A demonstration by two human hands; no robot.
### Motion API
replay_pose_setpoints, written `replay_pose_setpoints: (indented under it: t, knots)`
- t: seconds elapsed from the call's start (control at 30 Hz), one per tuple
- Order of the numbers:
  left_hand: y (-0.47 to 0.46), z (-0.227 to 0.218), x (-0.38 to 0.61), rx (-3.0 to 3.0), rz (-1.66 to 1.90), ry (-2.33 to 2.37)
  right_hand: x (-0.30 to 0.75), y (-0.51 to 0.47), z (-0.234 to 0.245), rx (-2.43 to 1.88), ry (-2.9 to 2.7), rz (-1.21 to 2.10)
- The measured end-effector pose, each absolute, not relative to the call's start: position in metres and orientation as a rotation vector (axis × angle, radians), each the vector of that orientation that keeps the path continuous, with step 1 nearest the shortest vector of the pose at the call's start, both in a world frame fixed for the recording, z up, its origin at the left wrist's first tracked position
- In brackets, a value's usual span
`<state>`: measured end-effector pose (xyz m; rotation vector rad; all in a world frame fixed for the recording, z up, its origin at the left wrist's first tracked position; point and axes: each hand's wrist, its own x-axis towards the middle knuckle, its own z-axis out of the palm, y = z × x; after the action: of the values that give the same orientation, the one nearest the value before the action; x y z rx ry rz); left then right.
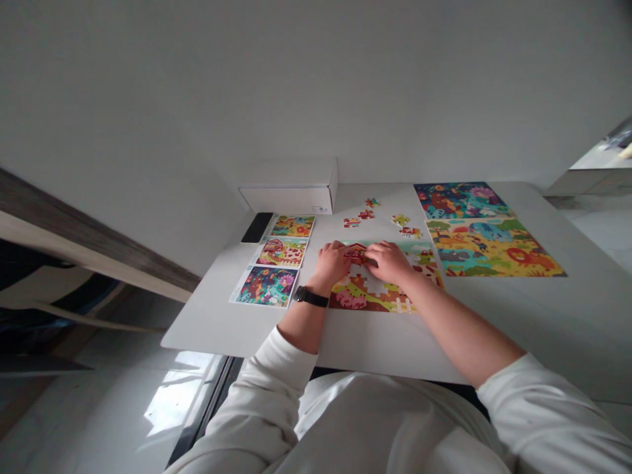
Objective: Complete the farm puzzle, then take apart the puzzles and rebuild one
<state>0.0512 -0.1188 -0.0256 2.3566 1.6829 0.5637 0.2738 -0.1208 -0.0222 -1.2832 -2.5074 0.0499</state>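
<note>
A half-built farm jigsaw (368,294) lies on the white table (375,342) right before me. Both hands rest on its upper part, fingers curled and pressed around a red barn piece (357,253). My left hand (332,262), with a black watch at the wrist, is on the piece's left. My right hand (391,261) is on its right. What each hand grips is hidden by the fingers. Several loose pieces (366,214) lie just beyond the jigsaw.
Two finished jigsaws (488,245) lie to the right. Three picture cards (282,252) sit in a column at left, with a black phone (257,227) beside them. A white box (291,184) stands at the back by the wall.
</note>
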Motion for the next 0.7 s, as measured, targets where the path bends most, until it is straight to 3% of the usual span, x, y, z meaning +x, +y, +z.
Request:
replay_pose_setpoints:
  t: [0.7]
  knots:
    - [-0.123, -0.018, 0.055, 2.393, 0.38, 1.794, 0.274, -0.116, -0.032, -1.238, -2.492, 0.049]
